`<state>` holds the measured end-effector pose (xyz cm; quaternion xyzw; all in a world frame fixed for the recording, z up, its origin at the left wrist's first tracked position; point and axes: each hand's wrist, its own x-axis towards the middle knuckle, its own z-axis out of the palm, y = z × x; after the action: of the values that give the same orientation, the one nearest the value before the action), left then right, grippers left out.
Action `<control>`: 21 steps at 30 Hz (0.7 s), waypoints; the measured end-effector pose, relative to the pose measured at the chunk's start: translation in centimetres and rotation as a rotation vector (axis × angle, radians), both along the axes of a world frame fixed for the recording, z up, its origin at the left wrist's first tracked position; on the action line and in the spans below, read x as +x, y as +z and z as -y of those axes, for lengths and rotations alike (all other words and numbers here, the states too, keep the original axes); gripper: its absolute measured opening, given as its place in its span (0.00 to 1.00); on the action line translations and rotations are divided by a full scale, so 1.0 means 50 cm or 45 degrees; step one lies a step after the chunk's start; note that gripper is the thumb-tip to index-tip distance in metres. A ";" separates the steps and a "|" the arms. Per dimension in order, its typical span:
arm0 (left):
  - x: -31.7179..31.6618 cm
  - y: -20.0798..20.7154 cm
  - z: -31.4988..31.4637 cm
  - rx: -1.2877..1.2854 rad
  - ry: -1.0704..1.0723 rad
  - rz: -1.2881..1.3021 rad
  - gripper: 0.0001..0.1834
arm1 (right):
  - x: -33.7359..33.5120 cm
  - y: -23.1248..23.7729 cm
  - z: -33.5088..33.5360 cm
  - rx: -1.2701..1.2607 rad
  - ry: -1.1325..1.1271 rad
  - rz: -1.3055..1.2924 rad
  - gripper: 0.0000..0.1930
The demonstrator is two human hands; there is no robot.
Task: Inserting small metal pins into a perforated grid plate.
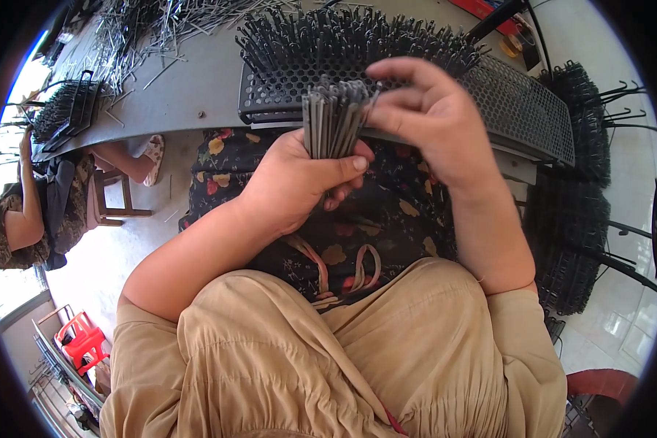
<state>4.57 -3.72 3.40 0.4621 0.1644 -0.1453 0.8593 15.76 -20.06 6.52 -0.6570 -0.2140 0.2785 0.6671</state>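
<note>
And there's the left hand [303,175] at twelve o'clock, fingers wrapped round an upright bundle of grey metal rods [332,120]! Right hand [431,109] at one o'clock, fingers half-curled beside the bundle's top; can't tell whether they pinch anything. Beyond, at twelve, dark hooked rods [328,47] crowd a perforated rack [522,102].

No text, label, brand, number or sign is legible on any surface in view. The upright bundle of thin dark-grey metal rods [330,124], the long grey perforated-metal rack [529,98] and the glossy red plastic stool [86,344] present no readable marking. On the flat red object [480,8], partly cut off at the upper edge of the head view, any lettering is too small to tell.
</note>
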 end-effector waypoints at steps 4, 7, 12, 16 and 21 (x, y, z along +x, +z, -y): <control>-0.008 -0.004 0.003 0.044 -0.094 0.036 0.07 | 0.012 0.001 0.009 0.096 -0.109 0.124 0.20; -0.011 -0.021 -0.001 0.050 -0.072 -0.035 0.07 | 0.056 -0.002 0.015 0.127 -0.543 0.981 0.20; -0.016 -0.038 -0.008 -0.008 0.024 -0.182 0.07 | 0.087 -0.021 0.003 0.047 -0.641 1.551 0.20; -0.016 -0.038 -0.006 0.057 0.004 -0.157 0.07 | 0.091 -0.028 0.000 -0.344 -0.700 1.979 0.18; -0.018 -0.042 -0.005 0.085 -0.026 -0.144 0.08 | 0.080 -0.028 -0.012 -0.386 -0.680 1.933 0.14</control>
<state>3.65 -3.45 1.29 0.4832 0.2128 -0.1745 0.8311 19.75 -19.44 5.10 -0.7786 -0.4036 -0.3845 0.2883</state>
